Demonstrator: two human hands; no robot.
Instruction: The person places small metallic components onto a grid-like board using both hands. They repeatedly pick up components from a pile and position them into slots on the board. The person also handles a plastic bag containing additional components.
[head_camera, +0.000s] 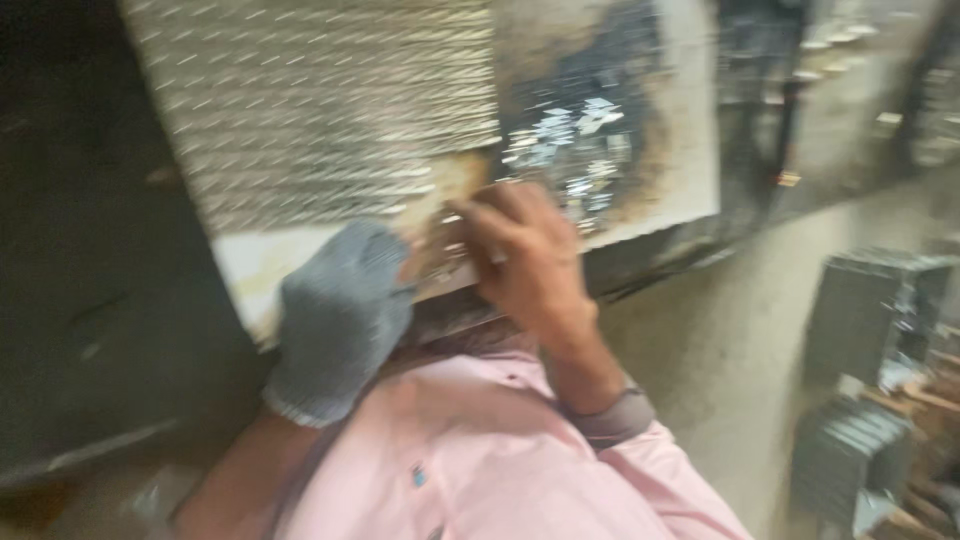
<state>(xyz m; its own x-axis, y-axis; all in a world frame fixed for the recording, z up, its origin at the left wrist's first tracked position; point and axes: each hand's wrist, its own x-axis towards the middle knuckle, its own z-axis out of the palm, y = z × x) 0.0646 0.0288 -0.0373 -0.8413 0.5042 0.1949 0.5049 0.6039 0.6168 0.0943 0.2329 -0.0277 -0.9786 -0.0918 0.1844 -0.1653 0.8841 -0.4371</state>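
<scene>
At frame centre, 2 hands meet on a scorched white board (655, 120) — grey-gloved left hand (340, 315) curled loosely at its edge, bare right hand (525, 255) pinching small shiny metal pieces (570, 135); grip blurred.

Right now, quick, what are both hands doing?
Left hand: gloved, resting on the board's edge; grip cannot be told.
Right hand: bare, fingers curled by small metal pieces; too blurred.

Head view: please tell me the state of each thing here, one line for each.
Left hand: gloved in grey, resting at the board's near edge.
Right hand: bare, fingers curled on the board; any grip is blurred.
Stacked metal pieces: piled in rows on the board.
Loose shiny pieces: scattered on a dark stain.
Board: stained, scorched-looking.
</scene>
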